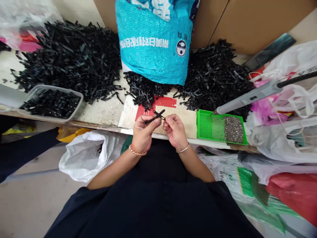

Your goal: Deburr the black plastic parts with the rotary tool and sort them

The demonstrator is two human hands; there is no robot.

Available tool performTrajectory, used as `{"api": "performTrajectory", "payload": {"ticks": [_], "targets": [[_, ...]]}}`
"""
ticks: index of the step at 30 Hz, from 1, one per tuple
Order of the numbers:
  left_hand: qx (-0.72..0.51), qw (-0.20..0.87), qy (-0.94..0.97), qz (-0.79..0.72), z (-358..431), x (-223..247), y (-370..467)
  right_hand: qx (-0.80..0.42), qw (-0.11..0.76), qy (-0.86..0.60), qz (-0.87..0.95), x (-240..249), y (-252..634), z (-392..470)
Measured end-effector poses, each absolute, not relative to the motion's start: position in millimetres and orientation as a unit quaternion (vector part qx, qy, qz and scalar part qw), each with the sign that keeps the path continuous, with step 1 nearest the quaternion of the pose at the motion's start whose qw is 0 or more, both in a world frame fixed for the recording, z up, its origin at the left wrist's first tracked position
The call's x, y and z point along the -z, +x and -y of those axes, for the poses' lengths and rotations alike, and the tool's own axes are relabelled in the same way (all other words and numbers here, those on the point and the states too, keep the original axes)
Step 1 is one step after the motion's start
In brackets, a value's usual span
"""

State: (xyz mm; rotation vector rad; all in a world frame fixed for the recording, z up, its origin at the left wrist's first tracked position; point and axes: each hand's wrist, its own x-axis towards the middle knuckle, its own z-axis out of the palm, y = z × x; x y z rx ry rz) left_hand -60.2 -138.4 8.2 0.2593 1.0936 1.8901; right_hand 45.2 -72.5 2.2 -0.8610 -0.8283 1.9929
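Two narrow black plastic strips (158,114) with rounded ends lie crossed in an X between my hands, above the bench edge. My left hand (143,134) pinches them from the left, thumb pressed on top. From the right, thumb and fingertips of my right hand (176,130) close on the end of one strip. Beneath them is a beige textured mat (189,120), partly over a red printed sheet (170,101). Right of the mat sits a green mesh tray (206,127) holding many small metal pieces (233,129). A grey pen-shaped electric screwdriver (247,97) rests its tip at the tray's back rim.
Large heaps of black strips (74,56) cover the back left and back right (218,76). Between them stands a blue woven sack (153,49). A clear plastic box (80,105) of strips sits left. An open white sack (81,158) stands below the bench; plastic bags (284,138) crowd the right.
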Motion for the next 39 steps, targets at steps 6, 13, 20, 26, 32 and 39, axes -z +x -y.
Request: {"api": "performTrajectory", "payload": {"ticks": [6,13,20,26,32,39], "targets": [[-0.77,0.454,0.105,-0.435,141.4,-3.2,-69.0,-0.778,0.39,-0.348,0.348,2.9,36.7,72.7],[-0.76,0.491,0.076,-0.42,140.1,-3.1,-80.0,-0.767,0.394,-0.358,0.358,9.8,31.6,72.9],[-0.709,0.537,0.069,-0.452,132.2,0.4,-92.5,-0.758,0.384,-0.379,0.367,15.6,33.6,63.8],[-0.673,0.588,0.064,-0.445,127.8,6.9,-104.0,-0.735,0.391,-0.386,0.397,24.9,28.1,59.1],[-0.655,0.605,0.063,-0.449,123.2,15.5,-116.5,-0.731,0.319,-0.35,0.492,15.6,35.9,37.3],[-0.686,0.5,0.177,-0.497,124.3,9.5,-128.4,-0.341,0.209,-0.309,0.863,-1.8,24.1,-62.6]]}}
